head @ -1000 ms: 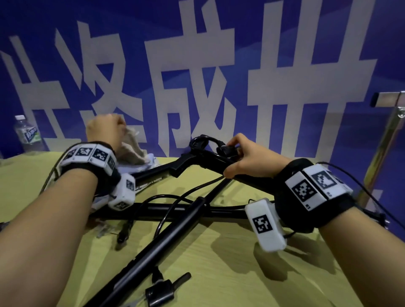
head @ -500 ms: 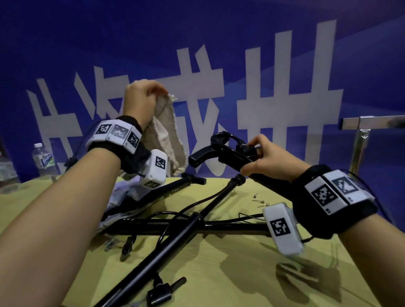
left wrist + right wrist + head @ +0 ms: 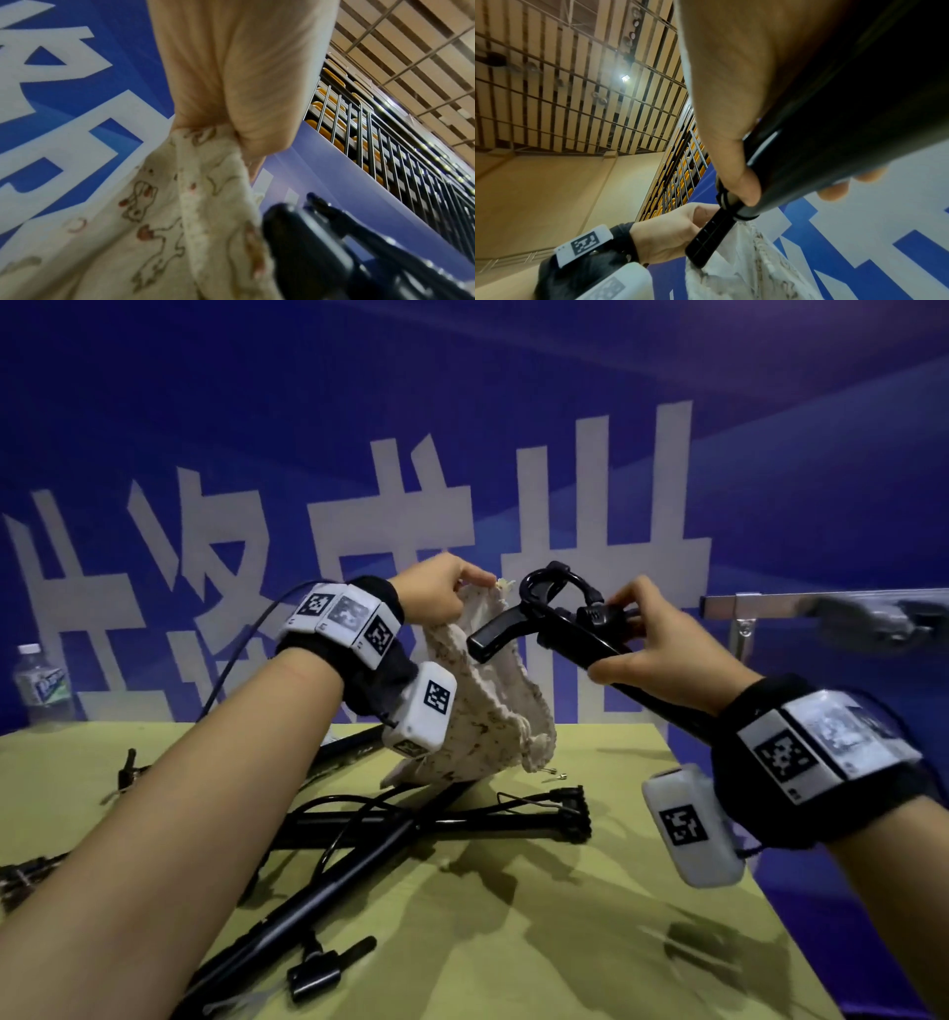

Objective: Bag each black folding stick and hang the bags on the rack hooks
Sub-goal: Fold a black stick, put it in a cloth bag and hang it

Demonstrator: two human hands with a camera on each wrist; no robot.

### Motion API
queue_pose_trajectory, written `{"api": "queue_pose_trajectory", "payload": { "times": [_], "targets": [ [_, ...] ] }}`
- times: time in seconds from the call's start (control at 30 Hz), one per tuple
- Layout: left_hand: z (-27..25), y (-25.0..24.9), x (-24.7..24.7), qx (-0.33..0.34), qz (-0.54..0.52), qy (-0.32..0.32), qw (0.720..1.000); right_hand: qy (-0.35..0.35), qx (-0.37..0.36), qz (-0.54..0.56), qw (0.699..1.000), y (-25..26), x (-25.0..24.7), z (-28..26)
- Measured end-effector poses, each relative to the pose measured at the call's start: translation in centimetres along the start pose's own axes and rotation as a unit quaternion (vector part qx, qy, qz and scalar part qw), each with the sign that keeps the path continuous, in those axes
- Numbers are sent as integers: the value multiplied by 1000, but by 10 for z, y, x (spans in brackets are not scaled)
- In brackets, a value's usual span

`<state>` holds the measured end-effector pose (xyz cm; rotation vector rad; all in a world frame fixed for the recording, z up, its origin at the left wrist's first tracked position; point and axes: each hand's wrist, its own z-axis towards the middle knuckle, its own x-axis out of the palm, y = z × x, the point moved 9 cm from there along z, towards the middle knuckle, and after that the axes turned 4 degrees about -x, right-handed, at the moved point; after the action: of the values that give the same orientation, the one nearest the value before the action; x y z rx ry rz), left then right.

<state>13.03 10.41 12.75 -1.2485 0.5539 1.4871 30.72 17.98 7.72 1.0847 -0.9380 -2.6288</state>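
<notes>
left hand [image 3: 436, 595] pinches cream printed cloth bag [image 3: 488, 711] rim | right hand [image 3: 662, 649] fingers curled round black folding stick [image 3: 560, 629] | handle tip at bag mouth

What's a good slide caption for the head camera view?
Left hand holds a cream printed cloth bag up while right hand brings a black folding stick toward it.

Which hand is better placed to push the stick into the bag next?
Right. The right hand already grips the stick, its tip at the bag; the left hand pinches the bag's rim.
</notes>
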Motion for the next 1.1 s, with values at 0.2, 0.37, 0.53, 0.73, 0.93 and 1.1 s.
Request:
{"api": "queue_pose_trajectory", "payload": {
  "times": [0.2,0.37,0.53,0.73,0.93,1.1],
  "targets": [
    [-5,-10,4,-9,-40,18,999,-8,-10,-14,1000,2,-9,-9],
    [-11,-9,12,-19,-130,52,990,-10,-6,-7,1000,0,-10,-12],
    [-14,-11,15,-7,-212,70,975,-27,-19,2,999,3,-16,-14],
    [-13,-17,22,-48,-295,91,950,-26,-85,-92,992,26,-16,-19],
    [-8,-20,13,-74,-320,38,944,72,-126,-207,968,31,11,-22],
    [-14,-44,21,-47,-302,71,949,107,-124,-261,951,23,26,-20]
  ]
}}
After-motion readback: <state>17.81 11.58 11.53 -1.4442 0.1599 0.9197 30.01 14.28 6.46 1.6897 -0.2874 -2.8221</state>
